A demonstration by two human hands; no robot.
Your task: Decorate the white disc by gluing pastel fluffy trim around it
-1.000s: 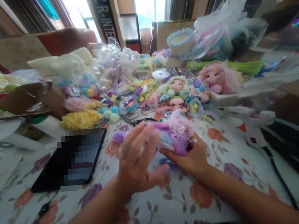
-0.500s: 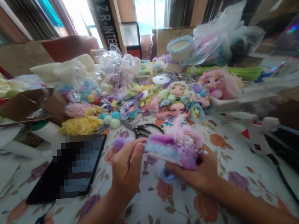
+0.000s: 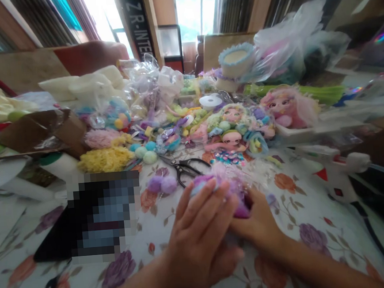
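From the head view I see the left hand (image 3: 201,223) has gone from pinching the left end of the fluffy purple-and-blue piece (image 3: 242,209) to lying across it, fingers outstretched, perhaps smoothing it, though blur hides how firmly. The right hand (image 3: 261,218) stays clamped on its right side, over the counter's (image 3: 142,236) near middle, and the purple pompoms (image 3: 162,185) farther left now show whole.
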